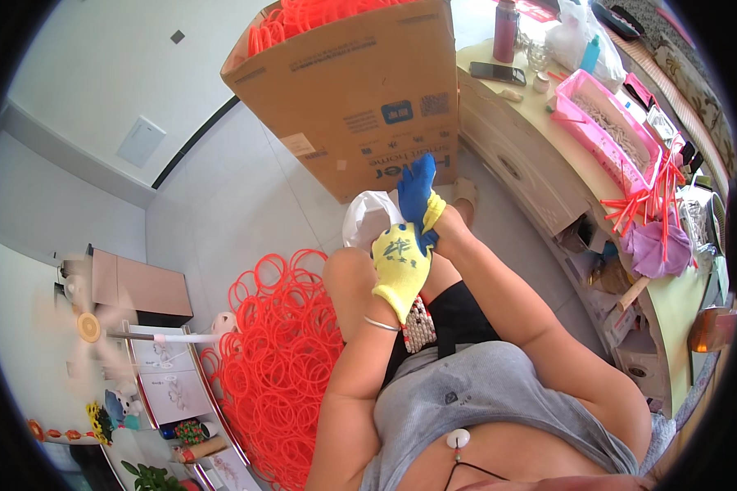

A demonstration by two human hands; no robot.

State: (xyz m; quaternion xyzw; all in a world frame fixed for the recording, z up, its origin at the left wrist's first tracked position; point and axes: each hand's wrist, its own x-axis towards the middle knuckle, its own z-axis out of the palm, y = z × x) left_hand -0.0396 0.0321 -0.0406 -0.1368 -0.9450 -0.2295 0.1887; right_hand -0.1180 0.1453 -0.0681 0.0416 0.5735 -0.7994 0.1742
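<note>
Both hands wear work gloves, yellow on the back and blue on the palm side. My left hand point(401, 258) is closed at the right wrist, its blue-coated fingers pressed at the cuff of the right glove point(434, 211). My right hand point(418, 186) points away from me, blue palm side showing. Its fingers look stretched out, though the glove hides their exact shape, and I see nothing held in it. Just beyond the left hand, between my knees, is a white bag-like thing point(367, 219), partly hidden. A beaded, patterned item point(420, 326) lies at my lap.
A big pile of red plastic rings point(278, 376) covers the floor at left. Ahead stands a tall cardboard box point(344, 90) filled with more red rings. Along the right runs a cabinet point(516, 164) bearing a pink tray point(606, 131), a phone point(498, 74) and red sticks point(655, 200). A fan point(88, 327) is at far left.
</note>
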